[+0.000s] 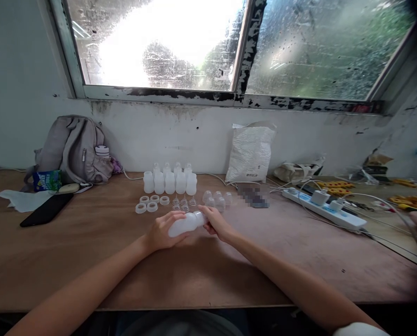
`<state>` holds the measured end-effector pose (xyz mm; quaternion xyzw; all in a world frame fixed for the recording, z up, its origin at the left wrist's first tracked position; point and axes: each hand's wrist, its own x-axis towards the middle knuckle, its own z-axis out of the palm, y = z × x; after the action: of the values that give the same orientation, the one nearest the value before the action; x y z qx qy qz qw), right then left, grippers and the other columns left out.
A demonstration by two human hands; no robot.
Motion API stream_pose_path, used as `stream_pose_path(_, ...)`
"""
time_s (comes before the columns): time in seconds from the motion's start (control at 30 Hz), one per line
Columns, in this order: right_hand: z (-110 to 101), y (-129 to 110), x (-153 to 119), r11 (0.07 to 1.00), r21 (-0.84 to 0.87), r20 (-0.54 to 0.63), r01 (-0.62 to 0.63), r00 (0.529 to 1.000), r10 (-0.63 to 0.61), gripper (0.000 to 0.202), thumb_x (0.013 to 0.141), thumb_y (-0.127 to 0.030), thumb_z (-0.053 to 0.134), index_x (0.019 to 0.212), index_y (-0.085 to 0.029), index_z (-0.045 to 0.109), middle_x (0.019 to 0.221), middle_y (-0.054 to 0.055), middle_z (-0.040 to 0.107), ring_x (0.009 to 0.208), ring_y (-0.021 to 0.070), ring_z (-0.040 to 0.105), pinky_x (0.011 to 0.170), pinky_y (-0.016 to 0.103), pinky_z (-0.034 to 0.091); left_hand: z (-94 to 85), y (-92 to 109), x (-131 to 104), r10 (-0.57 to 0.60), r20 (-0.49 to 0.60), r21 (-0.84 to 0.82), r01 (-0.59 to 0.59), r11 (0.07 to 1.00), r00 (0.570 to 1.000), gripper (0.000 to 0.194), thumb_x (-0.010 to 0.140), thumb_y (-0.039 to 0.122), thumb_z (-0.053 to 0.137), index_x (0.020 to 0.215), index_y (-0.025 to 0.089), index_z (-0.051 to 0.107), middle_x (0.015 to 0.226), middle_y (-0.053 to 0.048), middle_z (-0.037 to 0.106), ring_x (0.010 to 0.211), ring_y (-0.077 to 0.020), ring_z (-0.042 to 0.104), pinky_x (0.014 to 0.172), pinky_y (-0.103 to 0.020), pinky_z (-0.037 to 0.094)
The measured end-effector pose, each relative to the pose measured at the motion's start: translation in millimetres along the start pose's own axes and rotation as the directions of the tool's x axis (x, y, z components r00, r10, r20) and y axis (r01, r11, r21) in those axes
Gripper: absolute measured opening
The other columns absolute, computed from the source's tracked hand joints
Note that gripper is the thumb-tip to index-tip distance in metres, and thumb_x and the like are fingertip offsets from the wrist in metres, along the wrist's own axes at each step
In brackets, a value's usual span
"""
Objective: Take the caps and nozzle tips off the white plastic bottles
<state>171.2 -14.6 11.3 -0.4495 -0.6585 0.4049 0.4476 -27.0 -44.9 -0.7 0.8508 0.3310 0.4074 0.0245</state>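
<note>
Brown tabletop (89, 247) spread wide beneath a fogged window (152, 46), with a grey backpack (72, 149) against the wall on the left and a crinkled white bag (250, 154) upright right of centre. Over to the right, a white power strip (323, 208) with plugs and cords.

And in to the action, near the middle: left hand (161, 232) curled broadly around the body of a translucent white bottle (182, 227); right hand (215, 223) drawn in narrow, fingers closed at the neck end. Tipped over sideways between the two hands, neck pointing right. Exact finger pressure: impossible to tell.

Steady with the left palm, gently, so as not to squeeze the body out of shape. Work finely with the right fingertips, neck and body on one straight line, wrists loose, no skewed pressure.

Just beyond, white bottles (170, 183) upright in a row: worth minding when reaching past. Closer in, clear domed covers (220, 203) beside the right hand, pale rings (152, 210) and little clear nipple-shaped pieces (184, 205). Small and light, those; mind the knuckles.
</note>
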Motion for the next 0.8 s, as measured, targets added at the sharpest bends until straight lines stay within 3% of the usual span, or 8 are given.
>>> stream_pose_path(0.1,0.0,-4.9,0.1,1.000,0.012,-0.068,-0.026,0.997,0.027,0.033,0.076,-0.045,0.038,0.055,-0.020,0.038,0.038,-0.005,0.034,0.032,0.0082,0.032,0.029,0.020,0.022,0.9,3.8,4.1,-0.146,-0.026,-0.036,0.145,0.989,0.989,0.047,0.065,0.041,0.060,0.107,0.024,0.048,0.103,-0.004,0.059,0.092,-0.0191,0.056,0.083,-0.033,0.045)
stream_pose_path(0.23,-4.5,-7.1,-2.7,0.979,-0.185,-0.174,0.087,0.977,-0.120,0.040,0.078,-0.042,0.033,0.045,-0.020,0.031,0.042,-0.002,0.034,0.040,0.0104,0.034,0.037,0.023,0.025,-4.5,12.2,9.1,-0.285,0.100,-0.170,0.298,0.939,0.953,0.043,0.060,0.042,0.063,0.097,0.021,0.054,0.086,-0.002,0.062,0.072,-0.0162,0.058,0.065,-0.028,0.048)
stream_pose_path(0.4,-9.1,-10.3,-10.3,0.905,-0.365,-0.186,0.219,0.935,-0.301,0.045,0.081,-0.040,0.030,0.041,-0.020,0.024,0.040,-0.001,0.027,0.040,0.0102,0.027,0.041,0.025,0.020,-7.6,21.3,10.2,-0.444,0.335,-0.439,0.555,0.707,0.831,0.040,0.065,0.041,0.060,0.093,0.014,0.054,0.057,0.001,0.055,0.040,-0.0076,0.047,0.034,-0.018,0.037)
stream_pose_path(0.5,-11.3,-14.1,-16.0,0.860,-0.408,-0.140,0.306,0.910,-0.391,0.045,0.082,-0.039,0.030,0.042,-0.020,0.024,0.040,-0.002,0.027,0.039,0.0099,0.026,0.042,0.025,0.022,-4.4,20.6,9.7,-0.431,0.474,-0.574,0.641,0.510,0.768,0.034,0.069,0.039,0.057,0.088,0.011,0.054,0.049,0.003,0.049,0.032,-0.0050,0.040,0.026,-0.015,0.027)
stream_pose_path(0.6,-14.4,-16.0,-21.4,0.798,-0.463,-0.065,0.387,0.883,-0.466,0.042,0.083,-0.035,0.029,0.044,-0.021,0.027,0.042,-0.001,0.032,0.038,0.0107,0.028,0.044,0.026,0.026,-2.8,16.7,10.6,-0.373,0.557,-0.646,0.670,0.366,0.742,0.030,0.071,0.038,0.053,0.078,0.010,0.054,0.056,0.000,0.053,0.030,-0.0031,0.038,0.024,-0.014,0.022)
stream_pose_path(0.67,-16.9,-17.0,-23.8,0.753,-0.477,-0.006,0.453,0.855,-0.518,0.039,0.083,-0.034,0.029,0.046,-0.022,0.030,0.044,0.000,0.036,0.040,0.0115,0.032,0.046,0.026,0.028,-5.2,15.0,12.5,-0.337,0.636,-0.634,0.719,0.286,0.695,0.032,0.072,0.040,0.050,0.079,0.009,0.054,0.059,-0.001,0.054,0.030,-0.0027,0.038,0.023,-0.014,0.018)
stream_pose_path(0.73,-19.2,-19.5,-24.3,0.724,-0.469,0.044,0.507,0.831,-0.554,0.038,0.082,-0.036,0.030,0.047,-0.021,0.033,0.046,0.001,0.039,0.042,0.0118,0.035,0.047,0.026,0.029,-10.0,15.5,14.8,-0.297,0.708,-0.584,0.768,0.263,0.641,0.035,0.073,0.041,0.047,0.084,0.009,0.054,0.059,-0.002,0.054,0.030,-0.0030,0.038,0.024,-0.014,0.017)
stream_pose_path(0.8,-20.3,-23.9,-22.4,0.737,-0.456,0.048,0.498,0.842,-0.538,0.037,0.080,-0.038,0.031,0.049,-0.021,0.035,0.048,0.001,0.040,0.044,0.0110,0.036,0.048,0.025,0.030,-14.8,18.1,16.4,-0.296,0.705,-0.551,0.760,0.345,0.645,0.038,0.074,0.043,0.046,0.088,0.009,0.054,0.061,-0.002,0.054,0.032,-0.0034,0.039,0.025,-0.014,0.020)
